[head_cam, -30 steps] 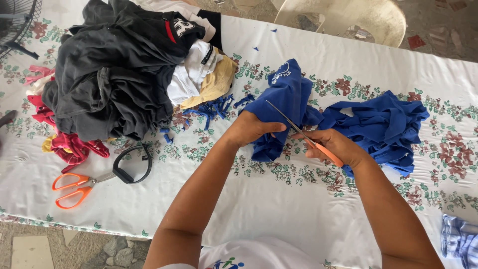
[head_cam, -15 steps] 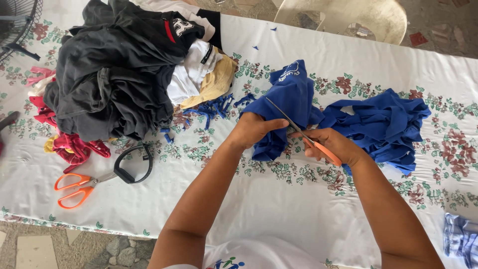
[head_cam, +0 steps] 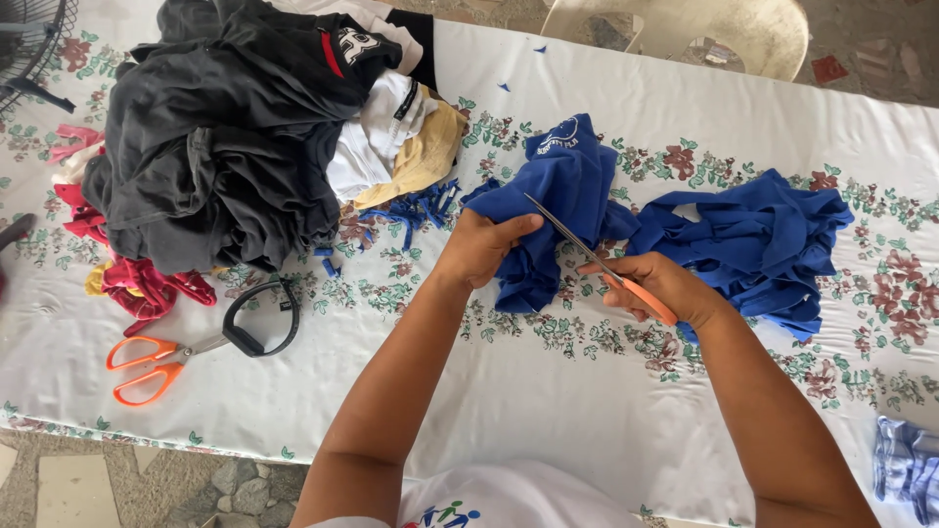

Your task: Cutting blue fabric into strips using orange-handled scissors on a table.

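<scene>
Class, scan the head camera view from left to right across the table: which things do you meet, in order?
Spare orange-handled scissors → dark grey clothes pile → left hand gripping the blue cloth → right hand working the cutting scissors → bunched blue fabric.

My forearms are bare from elbow to wrist: no sleeves, no watch, no bracelets. My left hand (head_cam: 481, 249) and right hand (head_cam: 657, 286) carry no gloves and no visible rings. My shirt (head_cam: 509, 501) is white, seen at the lower edge of the view, with a small multicoloured printed motif of blue, red and green on the chest.
</scene>
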